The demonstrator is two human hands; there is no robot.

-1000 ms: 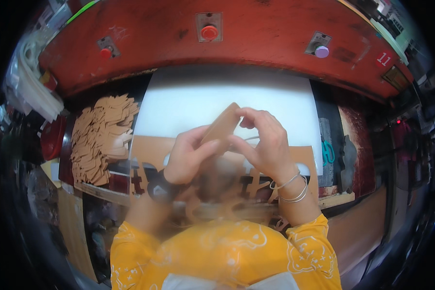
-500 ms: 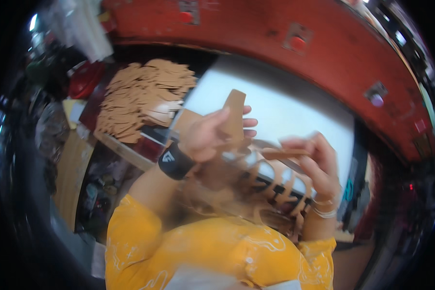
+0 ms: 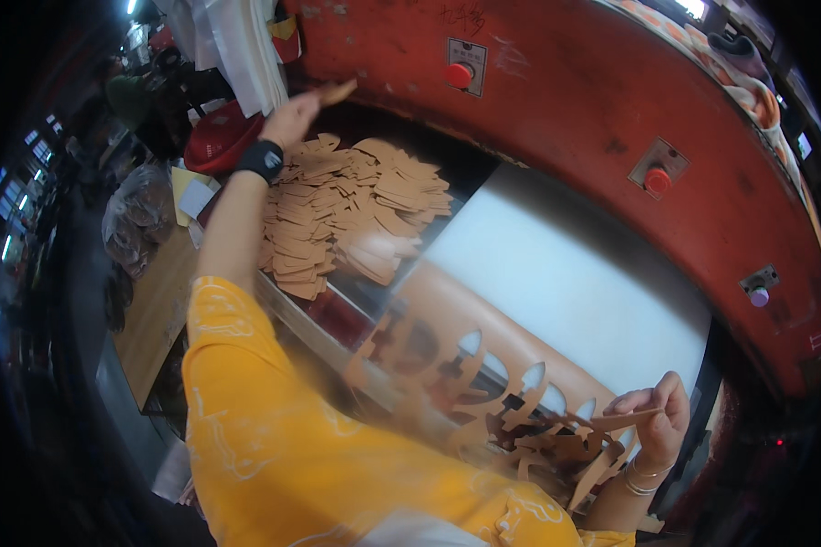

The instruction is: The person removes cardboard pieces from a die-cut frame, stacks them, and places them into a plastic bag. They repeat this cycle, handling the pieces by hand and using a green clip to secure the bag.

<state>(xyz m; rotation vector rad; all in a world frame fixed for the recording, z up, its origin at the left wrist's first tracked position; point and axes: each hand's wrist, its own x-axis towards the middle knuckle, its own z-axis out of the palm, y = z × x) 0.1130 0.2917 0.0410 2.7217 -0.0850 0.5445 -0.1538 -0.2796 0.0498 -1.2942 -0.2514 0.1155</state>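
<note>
Stretched out to the far left, my left hand (image 3: 294, 120) wears a black wristband and is closed on a small tan cut piece (image 3: 339, 92), held beyond a big heap of similar tan cut pieces (image 3: 324, 205). My right hand (image 3: 663, 421), at the lower right, pinches a thin tan strip (image 3: 618, 420) at the edge of a leather-like sheet. That tan sheet (image 3: 483, 314), full of cut-out holes, lies along the near side of a white board (image 3: 566, 242) and hangs toward my body. Motion blurs part of the sheet near my shirt.
A red machine beam (image 3: 556, 100) with push buttons (image 3: 657, 180) spans the far side. Left of the heap are a red basket (image 3: 223, 137), white plastic sheeting (image 3: 237, 55), a clear plastic bag (image 3: 137, 214) and a wooden surface (image 3: 160, 305).
My left hand has swung from over the white board out to the far left, carrying a tan piece. The right hand stays at the sheet's edge. The view has shifted.
</note>
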